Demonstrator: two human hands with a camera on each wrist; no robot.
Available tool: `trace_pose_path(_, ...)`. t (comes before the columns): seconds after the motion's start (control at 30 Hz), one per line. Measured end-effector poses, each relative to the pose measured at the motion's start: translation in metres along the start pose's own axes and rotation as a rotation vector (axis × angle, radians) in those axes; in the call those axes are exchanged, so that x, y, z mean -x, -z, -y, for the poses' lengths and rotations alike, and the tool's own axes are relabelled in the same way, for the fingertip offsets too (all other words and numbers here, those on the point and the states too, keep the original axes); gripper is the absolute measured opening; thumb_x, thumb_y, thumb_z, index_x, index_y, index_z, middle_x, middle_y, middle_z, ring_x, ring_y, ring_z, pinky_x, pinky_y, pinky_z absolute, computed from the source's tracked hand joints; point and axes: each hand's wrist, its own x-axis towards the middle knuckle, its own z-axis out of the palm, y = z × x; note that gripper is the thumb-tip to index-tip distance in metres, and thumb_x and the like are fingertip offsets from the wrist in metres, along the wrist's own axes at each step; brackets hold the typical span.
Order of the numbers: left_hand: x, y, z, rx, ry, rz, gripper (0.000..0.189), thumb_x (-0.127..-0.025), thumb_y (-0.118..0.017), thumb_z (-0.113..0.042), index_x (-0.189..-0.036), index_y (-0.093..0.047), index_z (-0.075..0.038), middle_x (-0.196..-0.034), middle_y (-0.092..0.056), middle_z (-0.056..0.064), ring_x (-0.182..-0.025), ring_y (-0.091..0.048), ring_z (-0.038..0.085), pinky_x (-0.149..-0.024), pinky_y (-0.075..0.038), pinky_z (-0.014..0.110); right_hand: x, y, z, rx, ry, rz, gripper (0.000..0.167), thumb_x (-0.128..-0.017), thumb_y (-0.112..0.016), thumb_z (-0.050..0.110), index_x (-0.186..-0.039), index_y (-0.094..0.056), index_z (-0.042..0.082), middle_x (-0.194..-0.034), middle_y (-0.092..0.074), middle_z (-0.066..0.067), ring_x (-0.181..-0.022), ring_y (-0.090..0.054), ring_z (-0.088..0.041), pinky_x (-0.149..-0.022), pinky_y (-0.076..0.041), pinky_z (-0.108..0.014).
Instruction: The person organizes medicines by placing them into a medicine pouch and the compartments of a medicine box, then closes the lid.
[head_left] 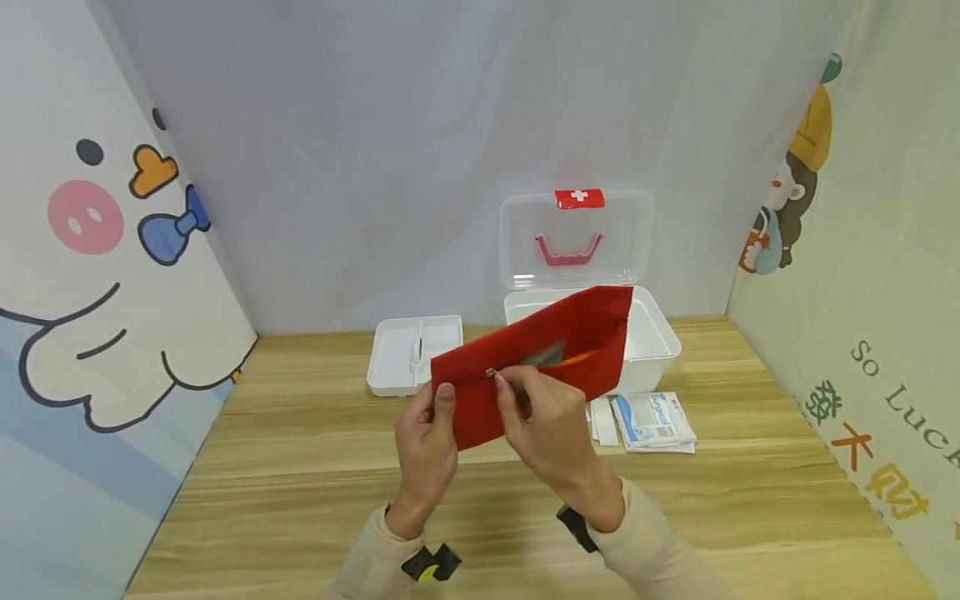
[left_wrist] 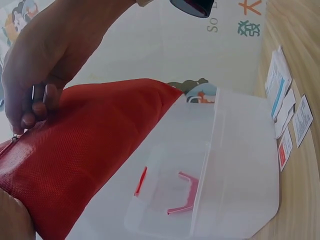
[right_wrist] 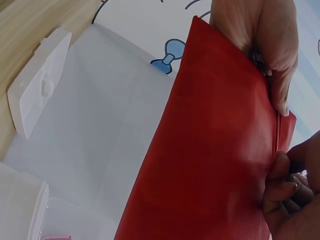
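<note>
A red zippered pouch (head_left: 480,408) is held up above the table, tilted with its right end higher. My left hand (head_left: 427,442) grips its left end, thumb lying on the front face. With thumb and fingers, my right hand (head_left: 551,417) pinches the metal zipper pull (head_left: 491,372) near that left end. To the right of the pull the mouth gapes, and something orange (head_left: 577,359) and something grey show inside. In the left wrist view, the right hand (left_wrist: 40,75) is at the zipper along the edge of the red fabric (left_wrist: 95,135).
Behind the pouch stands a white box (head_left: 652,346) with its clear lid (head_left: 517,242) raised, bearing a pink handle. A white divided tray (head_left: 386,358) lies at the back left. A surgical packet (head_left: 656,421) and small white packets (head_left: 603,421) lie in front of the box.
</note>
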Motion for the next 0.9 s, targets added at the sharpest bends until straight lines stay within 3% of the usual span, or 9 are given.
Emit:
trace_pose_path(0.4, -0.004, 0.008, 0.003, -0.013, -0.005, 0.010, 0.027, -0.101, -0.052, -0.015, -0.101, -0.070, 0.005, -0.080, -0.070, 0.023, -0.074, -0.068, 0.004, -0.063, -0.058, 0.023, 0.003, 0.006, -0.010, 0.018, -0.018, -0.010, 0.009, -0.080, -0.071, -0.001, -0.085, -0.063, 0.001, -0.062, -0.061, -0.005, -0.050, -0.053, -0.012, -0.048, -0.048, -0.021)
trace_pose_path(0.63, -0.007, 0.012, 0.006, -0.030, -0.012, -0.025, 0.027, -0.101, -0.053, -0.017, -0.092, -0.068, 0.004, -0.062, -0.055, 0.004, -0.066, -0.060, 0.005, -0.057, -0.050, 0.019, 0.003, 0.008, -0.018, 0.032, -0.017, -0.047, 0.008, -0.089, -0.064, 0.006, -0.082, -0.064, 0.001, -0.060, -0.060, -0.004, -0.050, -0.053, -0.011, -0.047, -0.046, -0.021)
trace_pose_path(0.83, -0.008, 0.013, 0.007, -0.017, 0.003, -0.013, 0.024, -0.101, -0.053, -0.012, -0.097, -0.069, 0.005, -0.074, -0.066, 0.019, -0.072, -0.066, 0.004, -0.062, -0.055, 0.020, 0.002, 0.008, -0.020, 0.038, -0.022, -0.056, 0.012, -0.091, -0.062, 0.008, -0.082, -0.064, 0.001, -0.060, -0.061, -0.004, -0.050, -0.056, -0.012, -0.047, -0.048, -0.022)
trace_pose_path(0.9, -0.008, 0.014, 0.008, -0.034, -0.003, -0.022, 0.024, -0.101, -0.053, -0.013, -0.095, -0.069, 0.005, -0.068, -0.062, 0.018, -0.070, -0.063, 0.003, -0.060, -0.053, 0.019, 0.002, 0.008, -0.021, 0.046, -0.024, -0.061, 0.009, -0.089, -0.063, 0.007, -0.082, -0.065, 0.001, -0.060, -0.061, -0.004, -0.050, -0.055, -0.011, -0.046, -0.047, -0.022)
